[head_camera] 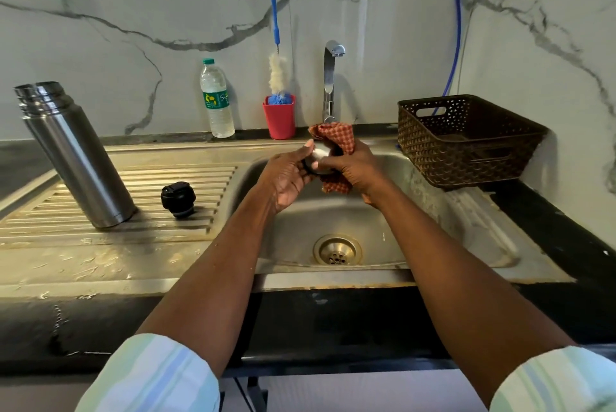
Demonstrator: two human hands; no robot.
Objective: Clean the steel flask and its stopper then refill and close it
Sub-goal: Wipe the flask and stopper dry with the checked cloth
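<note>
The steel flask stands open and uncapped on the ribbed drainboard at the left. Its black stopper lies on the drainboard just right of it. Over the sink basin my left hand holds a small steel cup lid. My right hand grips a red checked cloth wrapped against that lid. Both hands are well to the right of the flask and stopper.
A plastic water bottle and a red cup holding a blue-handled bottle brush stand against the wall. The tap rises behind my hands. A brown basket sits right of the sink.
</note>
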